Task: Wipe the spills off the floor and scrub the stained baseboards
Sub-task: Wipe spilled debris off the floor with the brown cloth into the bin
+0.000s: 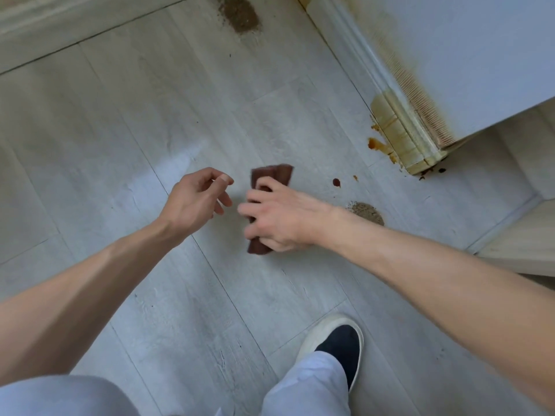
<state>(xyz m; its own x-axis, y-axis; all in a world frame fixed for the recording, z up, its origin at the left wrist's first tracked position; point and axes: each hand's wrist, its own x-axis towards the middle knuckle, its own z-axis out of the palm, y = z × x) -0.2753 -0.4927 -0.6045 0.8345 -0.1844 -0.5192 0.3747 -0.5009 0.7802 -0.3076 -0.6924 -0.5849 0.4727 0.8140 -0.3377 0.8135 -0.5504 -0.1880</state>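
Head view looks steeply down on a pale grey wood-plank floor (120, 145), with both bare forearms reaching forward from the lower corners. The right hand (276, 220) lies knuckles up, its fingers curled over a folded reddish-brown cloth (271, 175) and gripping it; the cloth shows above the knuckles and again below the heel of the hand. Whether the cloth touches the floor cannot be told. The left hand (195, 199) hovers just beside it, apart from the cloth, wrist bent, fingers loosely curled and holding nothing, thumb tip near the forefinger.

Right of the cloth lie a small dark brown drop (336, 182) and a round heap of tan-grey powder (366, 213), partly hidden by the right wrist. A larger brown powder patch (240, 16) sits near the top edge. The white moulded baseboard (399, 124) at upper right carries yellow-brown stains, with orange splashes (378, 144) on the floor at its foot. A dark slip-on shoe with a white sole (339, 343) stands at the bottom.
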